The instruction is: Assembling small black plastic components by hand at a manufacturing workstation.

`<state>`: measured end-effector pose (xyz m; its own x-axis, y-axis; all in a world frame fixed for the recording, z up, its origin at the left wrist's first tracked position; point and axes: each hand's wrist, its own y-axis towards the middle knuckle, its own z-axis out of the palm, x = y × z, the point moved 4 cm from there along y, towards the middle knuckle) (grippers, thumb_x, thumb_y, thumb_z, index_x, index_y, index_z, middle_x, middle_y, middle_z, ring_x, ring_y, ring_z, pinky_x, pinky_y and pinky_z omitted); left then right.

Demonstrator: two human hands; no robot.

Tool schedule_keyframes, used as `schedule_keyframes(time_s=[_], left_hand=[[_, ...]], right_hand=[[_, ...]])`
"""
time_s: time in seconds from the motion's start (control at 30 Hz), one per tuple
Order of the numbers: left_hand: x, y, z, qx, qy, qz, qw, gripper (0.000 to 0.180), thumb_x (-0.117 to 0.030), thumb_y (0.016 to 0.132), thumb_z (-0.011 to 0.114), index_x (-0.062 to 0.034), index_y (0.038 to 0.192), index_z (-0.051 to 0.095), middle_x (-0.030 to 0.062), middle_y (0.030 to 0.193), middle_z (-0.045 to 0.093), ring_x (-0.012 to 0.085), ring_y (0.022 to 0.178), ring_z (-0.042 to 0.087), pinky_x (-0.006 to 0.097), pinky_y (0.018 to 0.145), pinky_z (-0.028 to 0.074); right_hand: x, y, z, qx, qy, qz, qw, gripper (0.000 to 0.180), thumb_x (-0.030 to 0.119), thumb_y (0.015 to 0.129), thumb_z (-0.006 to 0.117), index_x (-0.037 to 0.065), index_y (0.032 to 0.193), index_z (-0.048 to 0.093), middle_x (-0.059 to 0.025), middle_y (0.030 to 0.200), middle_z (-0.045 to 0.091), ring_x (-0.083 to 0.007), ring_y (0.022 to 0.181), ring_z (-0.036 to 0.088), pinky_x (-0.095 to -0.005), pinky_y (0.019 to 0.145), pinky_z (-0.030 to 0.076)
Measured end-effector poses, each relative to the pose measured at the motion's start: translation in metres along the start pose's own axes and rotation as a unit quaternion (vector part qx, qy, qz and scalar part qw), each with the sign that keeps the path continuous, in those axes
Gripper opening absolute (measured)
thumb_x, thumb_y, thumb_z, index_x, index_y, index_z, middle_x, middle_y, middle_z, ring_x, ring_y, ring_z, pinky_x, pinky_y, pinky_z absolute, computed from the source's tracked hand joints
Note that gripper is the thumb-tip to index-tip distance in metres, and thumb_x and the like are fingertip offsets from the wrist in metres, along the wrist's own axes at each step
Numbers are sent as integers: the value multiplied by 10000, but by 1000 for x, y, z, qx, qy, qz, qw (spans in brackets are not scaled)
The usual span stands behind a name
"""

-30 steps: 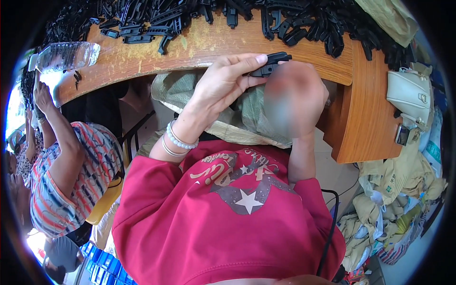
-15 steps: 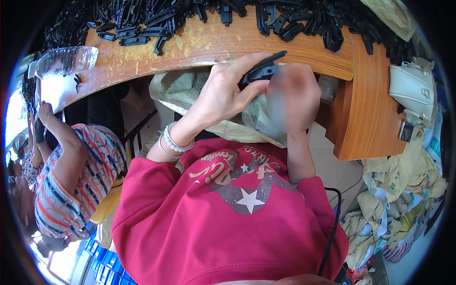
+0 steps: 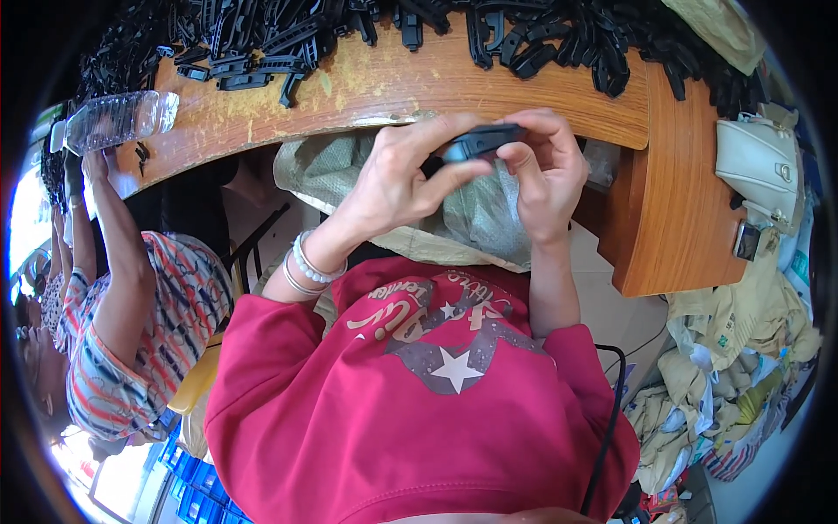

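Observation:
A black plastic part, elongated and glossy, is held over the table's front edge, above an open woven sack. My left hand is closed on it, thumb below and fingers above. At the part's right end, my right hand is closed in a pinch, fingertips against it. Whether a smaller piece sits between those fingertips is hidden. Beyond my hands, piles of similar black plastic parts cover the back of the wooden table.
A clear plastic container stands at the table's left, with a few small black pieces nearby. A co-worker in a patterned shirt sits at left. On the right are a white handbag and heaped sacks.
The black part has turned and now looks compact and level, its raised arm no longer sticking up. My right hand has changed its hold at the right end. The co-worker's arms have reached farther forward.

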<state>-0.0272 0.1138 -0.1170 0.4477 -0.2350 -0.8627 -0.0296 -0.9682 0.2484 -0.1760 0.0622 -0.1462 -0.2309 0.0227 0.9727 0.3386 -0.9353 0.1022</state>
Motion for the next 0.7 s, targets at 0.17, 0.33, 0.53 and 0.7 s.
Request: schedule_keyframes(time_s=[0.17, 0.33, 0.53, 0.7], left_hand=[[14, -3, -9, 41, -6, -10, 999, 425, -286, 768, 748, -5, 1064, 628, 129, 834, 641, 243, 753, 644, 315, 670, 508], [29, 50, -12, -73, 167, -36, 982, 358, -288, 826, 682, -7, 1034, 602, 148, 816, 635, 321, 743, 642, 361, 622, 506], [44, 73, 7, -86, 318, -43, 943, 297, -308, 866, 620, -17, 803, 610, 140, 697, 642, 321, 650, 630, 380, 585, 487], [43, 48, -7, -95, 197, -112, 969, 206, -192, 853, 616, -4, 776, 580, 149, 746, 648, 286, 638, 640, 361, 577, 487]], right_hand=[[3, 19, -16, 74, -142, -48, 986, 114, 68, 806, 705, -10, 857, 639, -41, 795, 629, -93, 689, 590, -220, 614, 463], [12, 52, -21, -111, -494, -76, 859, 271, 269, 800, 719, 12, 856, 653, -100, 764, 630, -219, 594, 593, -312, 541, 456], [6, 51, -14, -119, -585, -62, 800, 274, 254, 820, 678, -11, 872, 635, -151, 816, 621, -340, 674, 625, -414, 613, 479], [3, 43, -29, -151, -410, -120, 892, 154, 25, 773, 682, -23, 909, 629, -85, 817, 570, -138, 587, 587, -289, 530, 477]])
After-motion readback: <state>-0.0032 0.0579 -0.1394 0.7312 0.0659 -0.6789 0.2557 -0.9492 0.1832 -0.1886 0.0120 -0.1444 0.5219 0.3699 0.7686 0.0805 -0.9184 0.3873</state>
